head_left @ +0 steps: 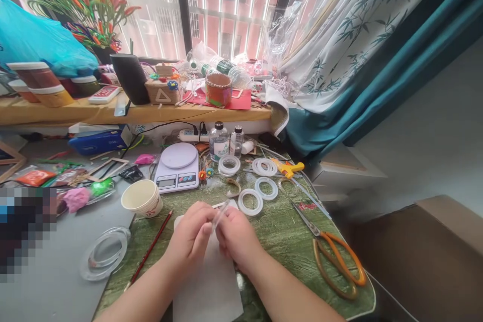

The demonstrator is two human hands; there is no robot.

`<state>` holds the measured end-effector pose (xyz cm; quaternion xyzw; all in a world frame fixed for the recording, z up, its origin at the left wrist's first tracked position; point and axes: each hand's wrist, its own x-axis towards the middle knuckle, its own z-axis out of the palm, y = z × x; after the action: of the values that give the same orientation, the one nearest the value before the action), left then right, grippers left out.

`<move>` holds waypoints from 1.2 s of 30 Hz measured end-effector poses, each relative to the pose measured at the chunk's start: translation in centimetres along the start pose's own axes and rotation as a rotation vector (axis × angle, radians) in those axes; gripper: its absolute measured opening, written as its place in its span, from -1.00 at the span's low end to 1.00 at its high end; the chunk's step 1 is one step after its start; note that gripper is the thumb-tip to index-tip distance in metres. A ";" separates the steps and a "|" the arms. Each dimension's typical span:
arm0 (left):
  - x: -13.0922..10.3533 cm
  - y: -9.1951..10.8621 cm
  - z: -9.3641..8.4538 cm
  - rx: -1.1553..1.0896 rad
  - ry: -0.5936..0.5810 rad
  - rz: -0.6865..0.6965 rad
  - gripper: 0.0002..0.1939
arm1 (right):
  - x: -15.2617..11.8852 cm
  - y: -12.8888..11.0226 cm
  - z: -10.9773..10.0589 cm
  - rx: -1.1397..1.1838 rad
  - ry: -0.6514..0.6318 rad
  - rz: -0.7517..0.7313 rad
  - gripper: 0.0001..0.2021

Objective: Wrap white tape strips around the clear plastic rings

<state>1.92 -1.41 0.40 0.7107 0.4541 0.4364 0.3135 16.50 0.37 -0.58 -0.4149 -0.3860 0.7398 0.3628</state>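
Note:
My left hand (195, 229) and my right hand (237, 231) meet over a white sheet (207, 287), fingers closed. Between them they grip a thin clear piece (220, 216), seen nearly edge-on; its full shape is partly hidden by the fingers. Just beyond my hands lie white ring moulds, one at the front (250, 202) and a bluish one (266, 188) behind it. A brownish curved piece (234, 188) rests near them. To the left of my left hand are a red pencil (151, 246) and a paper cup (142, 198). Large clear rings (105, 254) lie further left.
Orange-handled scissors (332, 261) lie open at the right edge. A kitchen scale (177, 167), a clear bottle (219, 143), a smaller bottle (237, 142) and a yellow glue gun (289, 167) stand behind. Craft bags cover the left. A crowded shelf (151, 115) runs along the window.

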 end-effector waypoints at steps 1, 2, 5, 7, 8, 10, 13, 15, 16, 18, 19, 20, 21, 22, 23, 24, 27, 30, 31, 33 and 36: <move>-0.1 0.2 -0.1 0.034 -0.031 0.069 -0.43 | -0.1 0.1 0.2 0.034 0.004 0.001 -0.56; -0.2 0.3 -0.1 0.064 -0.055 0.130 -0.44 | -0.2 0.2 0.3 0.060 0.000 0.001 -0.56; -0.3 0.5 -0.4 0.148 -0.031 0.217 -0.52 | -0.5 0.5 0.4 -0.007 -0.096 0.016 -0.50; -0.4 0.4 -0.3 0.159 0.065 0.162 -0.53 | -0.5 0.6 0.1 -0.123 -0.175 0.024 -0.45; -0.4 0.4 -0.3 0.149 0.113 0.107 -0.54 | -0.4 0.7 0.0 -0.168 -0.192 0.006 -0.45; -0.5 0.4 -0.1 0.116 0.177 -0.022 -0.56 | -0.2 0.6 -0.4 -0.203 -0.161 -0.078 -0.49; -0.4 0.5 0.0 0.075 0.199 -0.159 -0.56 | 0.0 0.2 -1.0 -0.273 -0.029 -0.206 -0.60; -0.4 0.6 0.0 0.046 0.207 -0.216 -0.54 | -0.2 -0.2 -1.3 -0.398 0.027 -0.230 -0.68; -0.4 0.6 0.0 0.032 0.210 -0.240 -0.54 | -0.4 -0.4 -1.4 -0.472 0.027 -0.232 -0.72; -0.3 0.7 -0.1 0.009 0.214 -0.284 -0.53 | -0.6 -0.7 -1.5 -0.591 -0.006 -0.238 -0.78; -0.3 0.7 -0.2 0.000 0.212 -0.305 -0.52 | -0.7 -0.8 -1.6 -0.632 -0.013 -0.250 -0.79; -0.2 0.7 -0.3 -0.009 0.206 -0.327 -0.52 | -0.7 -0.9 -1.7 -0.662 -0.002 -0.265 -0.80; -0.2 0.6 -0.4 -0.023 0.202 -0.351 -0.51 | -0.7 -1.0 -1.7 -0.682 0.025 -0.281 -0.79; 0.0 0.6 -0.5 -0.041 0.200 -0.379 -0.50 | -0.6 -1.0 -1.8 -0.691 0.058 -0.295 -0.79; 0.1 0.5 -0.6 -0.063 0.199 -0.409 -0.49 | -0.6 -1.0 -1.9 -0.692 0.079 -0.302 -0.78; 0.2 0.4 -0.7 -0.088 0.194 -0.439 -0.47 | -0.5 -1.0 -1.9 -0.684 0.077 -0.297 -0.78; 0.4 0.0 -0.9 -0.171 0.159 -0.484 -0.43 | -0.1 -0.5 -1.7 -0.580 -0.038 -0.238 -0.75; 0.3 -0.2 -0.9 -0.246 0.170 -0.394 -0.43 | 0.3 -0.1 -1.3 -0.347 -0.013 -0.191 -0.65; 0.3 -0.2 -0.8 -0.255 0.170 -0.333 -0.45 | 0.4 -0.1 -1.1 -0.254 0.031 -0.173 -0.62; 0.2 -0.3 -0.6 -0.203 0.106 -0.196 -0.50 | 0.5 -0.1 -0.9 -0.094 0.095 -0.126 -0.58; 0.2 -0.4 -0.3 0.006 -0.065 -0.003 -0.63 | 0.2 -0.4 -0.3 0.024 0.106 -0.071 -0.53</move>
<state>1.55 -1.05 0.23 0.7247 0.4460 0.4114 0.3265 16.76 0.81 -0.43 -0.4352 -0.3717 0.7081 0.4136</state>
